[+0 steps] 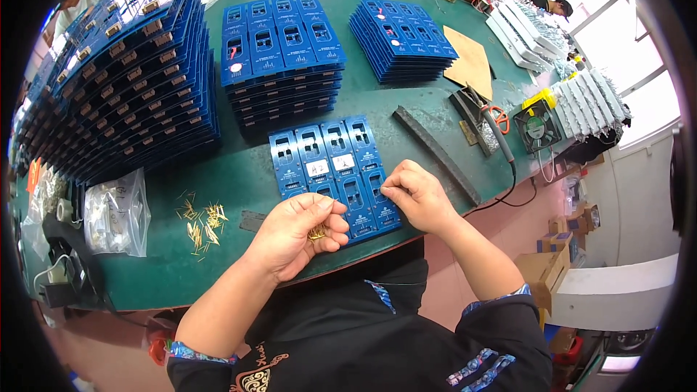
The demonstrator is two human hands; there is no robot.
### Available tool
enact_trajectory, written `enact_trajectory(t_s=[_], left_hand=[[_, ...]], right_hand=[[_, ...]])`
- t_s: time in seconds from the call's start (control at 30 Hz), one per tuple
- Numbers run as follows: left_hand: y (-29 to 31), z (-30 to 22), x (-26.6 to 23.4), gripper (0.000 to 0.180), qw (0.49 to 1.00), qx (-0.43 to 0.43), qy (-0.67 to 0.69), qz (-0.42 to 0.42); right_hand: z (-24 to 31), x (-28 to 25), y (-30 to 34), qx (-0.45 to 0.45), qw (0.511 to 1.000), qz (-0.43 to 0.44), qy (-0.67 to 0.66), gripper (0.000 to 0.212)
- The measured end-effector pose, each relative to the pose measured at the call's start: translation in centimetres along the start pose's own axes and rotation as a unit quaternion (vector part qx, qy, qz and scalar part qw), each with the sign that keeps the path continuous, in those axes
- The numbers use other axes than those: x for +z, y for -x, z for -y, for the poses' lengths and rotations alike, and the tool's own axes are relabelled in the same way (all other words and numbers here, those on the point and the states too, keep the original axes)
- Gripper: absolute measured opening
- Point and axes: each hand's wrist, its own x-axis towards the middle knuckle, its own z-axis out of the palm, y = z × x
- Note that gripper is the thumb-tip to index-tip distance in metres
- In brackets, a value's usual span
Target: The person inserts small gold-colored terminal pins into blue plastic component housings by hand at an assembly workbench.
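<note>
A blue circuit board [367, 165] with several rectangular cut-outs and two white labels lies flat in front of me. My left hand [294, 236] is curled palm-up over its lower left part, cupping a small bunch of thin gold pins [316, 232]. At the board's right side, my right hand [420, 196] has thumb and forefinger pinched together just over the edge. Whatever sits between those fingertips is too small to make out. More gold pins [210, 223] are scattered on the green table, left of my left hand.
Tall stacks of blue boards [283, 43] stand behind and left, a lower stack [403, 40] at back right. A dark metal bar [435, 154], orange-handled tool [496, 120], corded soldering iron [508, 149] and small fan [537, 127] lie right. A plastic bag [116, 214] is left. People sit beyond.
</note>
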Motion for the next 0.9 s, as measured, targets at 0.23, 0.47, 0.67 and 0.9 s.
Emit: enact_trajectory(t_s=[0.23, 0.47, 0.67, 0.9], left_hand=[[0.1, 0.0, -0.3, 0.021, 1.0, -0.001, -0.011, 0.014], [0.1, 0.0, 0.1, 0.02, 1.0, 0.001, -0.003, 0.001], [0.0, 0.0, 0.0, 0.018, 1.0, -0.003, -0.001, 0.001], [0.2, -0.1, -0.1, 0.02, 1.0, 0.0, -0.007, 0.01]], right_hand=[[0.4, -0.1, -0.1, -0.02, 0.999, 0.01, 0.042, 0.006], [0.7, -0.1, -0.2, -0.125, 0.982, 0.009, 0.144, 0.012], [0.5, -0.9, 0.5, -0.101, 0.988, -0.033, 0.114, 0.017], [1.2, -0.8, 0.8, -0.146, 0.974, 0.006, 0.173, 0.019]])
